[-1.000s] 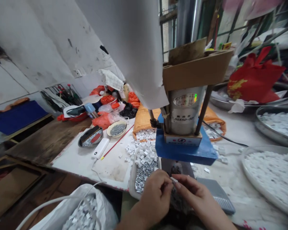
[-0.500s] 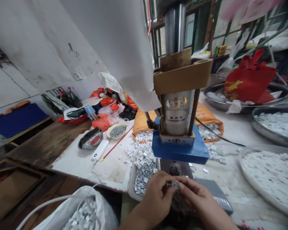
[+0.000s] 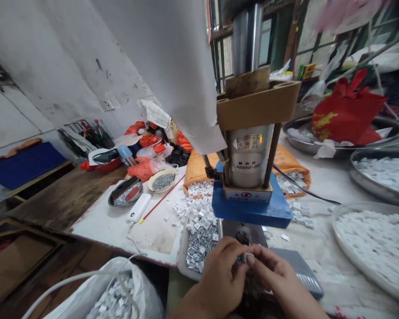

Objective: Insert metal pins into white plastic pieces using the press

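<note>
My left hand (image 3: pixel 221 277) and my right hand (image 3: pixel 275 279) meet at the fingertips just in front of the press (image 3: pixel 252 150), under its blue plate (image 3: pixel 252 208). Between the fingertips of both hands sits a small white and metal part (image 3: pixel 244 258). Directly left of my left hand is a small tray (image 3: pixel 186 254) holding metal clips and white square pieces. A grey pedal-like block (image 3: pixel 299 270) lies just right of my right hand.
A large dish of white pieces (image 3: pixel 372 241) stands at the right, with more metal pans (image 3: pixel 379 173) behind it. Loose white pieces spill from an orange sack (image 3: pixel 199 168). A white power bank (image 3: pixel 138 207), two bowls of metal bits (image 3: pixel 162 179) and a white bag (image 3: pixel 119 292) lie left.
The view shifted slightly, so the press now sits a little more to the left than a second ago. My hands stayed together at the part, fingers closing tighter around it.
</note>
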{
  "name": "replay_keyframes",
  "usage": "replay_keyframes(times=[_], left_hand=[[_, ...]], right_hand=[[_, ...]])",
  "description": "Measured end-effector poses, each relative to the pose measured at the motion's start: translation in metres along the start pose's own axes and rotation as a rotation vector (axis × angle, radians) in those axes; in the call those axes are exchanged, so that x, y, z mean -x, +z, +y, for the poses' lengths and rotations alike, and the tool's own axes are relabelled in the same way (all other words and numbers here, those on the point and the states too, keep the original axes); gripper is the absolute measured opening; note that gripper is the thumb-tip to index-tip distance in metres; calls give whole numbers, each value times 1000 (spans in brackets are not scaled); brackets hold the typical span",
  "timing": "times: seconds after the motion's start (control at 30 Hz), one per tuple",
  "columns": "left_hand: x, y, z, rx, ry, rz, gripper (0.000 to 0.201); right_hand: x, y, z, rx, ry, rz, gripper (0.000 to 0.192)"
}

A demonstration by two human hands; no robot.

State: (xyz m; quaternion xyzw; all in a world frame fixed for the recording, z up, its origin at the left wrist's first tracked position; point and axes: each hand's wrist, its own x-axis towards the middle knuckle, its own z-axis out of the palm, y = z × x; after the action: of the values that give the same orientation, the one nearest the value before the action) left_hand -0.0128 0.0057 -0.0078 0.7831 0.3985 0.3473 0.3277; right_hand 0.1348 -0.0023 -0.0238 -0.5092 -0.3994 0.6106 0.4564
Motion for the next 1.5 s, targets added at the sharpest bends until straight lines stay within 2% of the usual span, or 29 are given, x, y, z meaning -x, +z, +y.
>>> replay_keyframes(times=[0.27, 0.9, 1.5], left_hand=[[1, -1, -1, 30, 5, -28, 48], [0, 1, -2, 34, 9, -28, 46], [3, 3, -6, 18, -4, -26, 42]], right_hand=[[-4, 0, 8, -11, 0, -11, 40], [-2, 0, 5, -21, 25, -21, 39], [-5, 1, 12, -74, 104, -30, 46]])
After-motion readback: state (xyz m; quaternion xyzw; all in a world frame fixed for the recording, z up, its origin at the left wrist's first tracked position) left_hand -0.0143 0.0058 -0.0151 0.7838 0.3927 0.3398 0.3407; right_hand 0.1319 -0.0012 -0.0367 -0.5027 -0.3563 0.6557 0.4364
